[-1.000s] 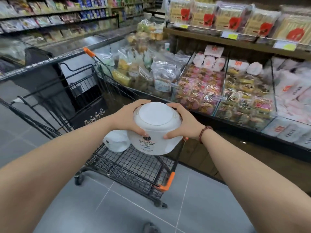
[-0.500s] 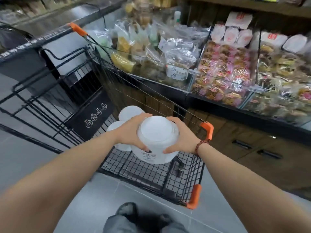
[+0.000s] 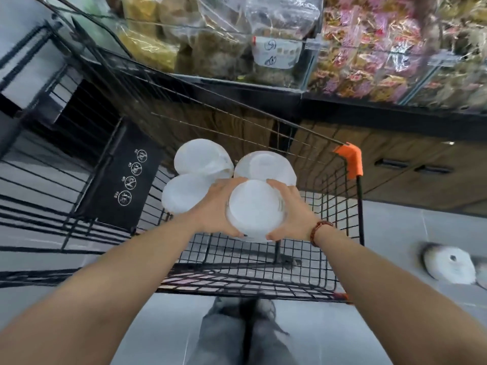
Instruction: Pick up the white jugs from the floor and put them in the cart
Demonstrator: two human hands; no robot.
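The white jug in hand sits upright, lid up, down inside the cart basket, over the mesh near its front-right part – can't tell if its base touches yet. Left hand & right hand clamp it from opposite sides, fingers curled round the wall, thumbs toward the person; a two-sided hold prob. suits a wide, smooth tub w/ no handle in view. Three more jugs stand packed just beyond it, so this one likely goes into the gap beside them to keep the row tight. Another jug lies on the grey tile floor to the right – job not done. Beyond the cart, a shop shelf of bagged snacks over wood-front drawers
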